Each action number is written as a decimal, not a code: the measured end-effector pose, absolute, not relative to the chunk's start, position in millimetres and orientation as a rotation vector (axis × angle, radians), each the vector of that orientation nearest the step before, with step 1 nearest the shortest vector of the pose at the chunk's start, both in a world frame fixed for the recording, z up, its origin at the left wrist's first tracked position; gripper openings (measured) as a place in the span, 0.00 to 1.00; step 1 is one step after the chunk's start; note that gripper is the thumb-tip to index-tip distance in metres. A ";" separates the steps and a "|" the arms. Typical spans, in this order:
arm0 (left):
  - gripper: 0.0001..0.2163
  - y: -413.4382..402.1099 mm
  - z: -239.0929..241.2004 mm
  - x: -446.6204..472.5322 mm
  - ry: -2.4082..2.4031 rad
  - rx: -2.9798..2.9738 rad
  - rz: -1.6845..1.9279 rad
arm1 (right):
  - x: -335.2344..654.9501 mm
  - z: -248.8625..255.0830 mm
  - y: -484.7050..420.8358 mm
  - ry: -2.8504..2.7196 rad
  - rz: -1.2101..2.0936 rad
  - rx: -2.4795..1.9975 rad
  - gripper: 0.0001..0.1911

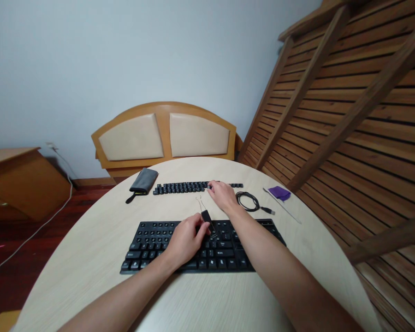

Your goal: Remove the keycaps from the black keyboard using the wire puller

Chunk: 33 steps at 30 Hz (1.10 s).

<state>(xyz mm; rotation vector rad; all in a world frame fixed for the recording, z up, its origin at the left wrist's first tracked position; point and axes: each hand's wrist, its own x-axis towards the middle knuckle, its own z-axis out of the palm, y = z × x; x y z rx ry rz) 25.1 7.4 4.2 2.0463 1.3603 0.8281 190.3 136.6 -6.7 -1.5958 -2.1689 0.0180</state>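
A black keyboard (148,240) lies on the round pale table (90,258) in front of me. My left hand (185,242) rests on its middle keys, fingers closed around a wire keycap puller (204,213) with a black handle and loops pointing away. My right hand (223,193) reaches past the keyboard to a row of loose black keycaps (180,187), fingers curled down onto the right part of the row; whether it holds a cap is hidden.
A grey pouch (143,180) lies left of the keycap row. A coiled black USB cable (251,201) sits right of my right hand, with a purple cloth (279,192) and a thin white stick (287,210) beyond. A wooden headboard and slatted frame stand behind.
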 end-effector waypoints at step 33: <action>0.10 8.5 1.2 25.3 1.336 2.029 0.849 | 186.4 -13.6 145.6 -2.205 0.073 -1.617 0.15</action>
